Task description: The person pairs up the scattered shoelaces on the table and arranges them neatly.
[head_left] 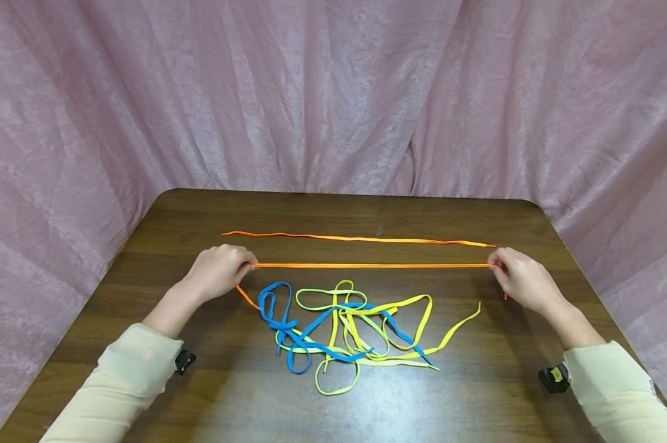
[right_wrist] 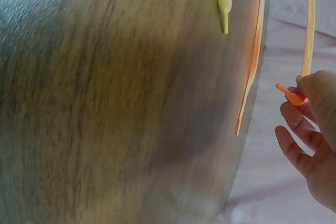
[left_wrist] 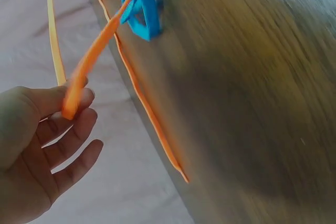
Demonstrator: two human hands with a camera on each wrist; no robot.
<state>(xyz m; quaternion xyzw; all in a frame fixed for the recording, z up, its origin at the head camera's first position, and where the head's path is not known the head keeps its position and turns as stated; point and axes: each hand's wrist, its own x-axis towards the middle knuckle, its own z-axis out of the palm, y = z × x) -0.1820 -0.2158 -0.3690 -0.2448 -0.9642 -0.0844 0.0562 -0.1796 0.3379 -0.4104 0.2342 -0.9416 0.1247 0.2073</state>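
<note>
Tabletop [head_left: 477,387] beneath taut orange lace [head_left: 372,266]

A small curtained-off space that looks like a makeshift recording booth. A pale pink curtain of shiny, crushed-velvet-like cloth [head_left: 361,92] hangs in loose vertical folds behind and along the left and right, forming 3 soft walls. Between them stands a dark brown, wood-grained table with rounded far corners [head_left: 333,212], a whitish glare on its near part. 2 small black wrist-worn cameras [head_left: 553,379], 1 at each sleeve end, point to filming. What kind of building lies beyond the curtain cannot be told.
</note>
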